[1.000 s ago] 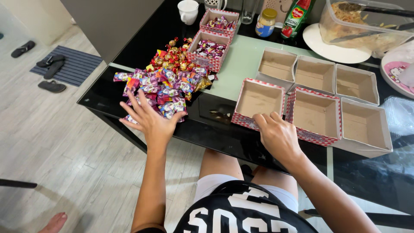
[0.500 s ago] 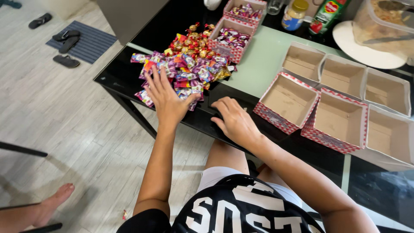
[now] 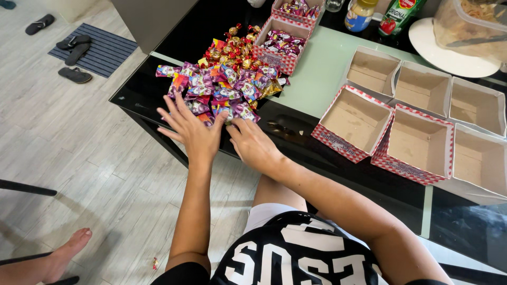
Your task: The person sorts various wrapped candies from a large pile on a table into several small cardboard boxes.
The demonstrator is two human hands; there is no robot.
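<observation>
A heap of purple and pink wrapped candies (image 3: 219, 89) lies at the near left corner of the black glass table (image 3: 296, 153), with gold and red wrapped candies (image 3: 232, 50) behind it. My left hand (image 3: 193, 129) lies flat with spread fingers on the heap's near edge. My right hand (image 3: 253, 145) rests beside it, fingertips touching the nearest candies. Neither hand grips anything. Several empty red-checked paper boxes (image 3: 354, 121) stand to the right, apart from both hands.
Two boxes filled with candies (image 3: 282, 42) stand behind the heap. A jar (image 3: 359, 13), a bottle (image 3: 398, 16), a white plate (image 3: 449, 55) and a food container sit at the back. Another person's bare foot (image 3: 58, 253) is on the floor at left. One candy (image 3: 155, 262) lies on the floor.
My right hand has moved left from the nearest empty box to the candy heap, beside my left hand. My left hand stayed on the heap's near edge.
</observation>
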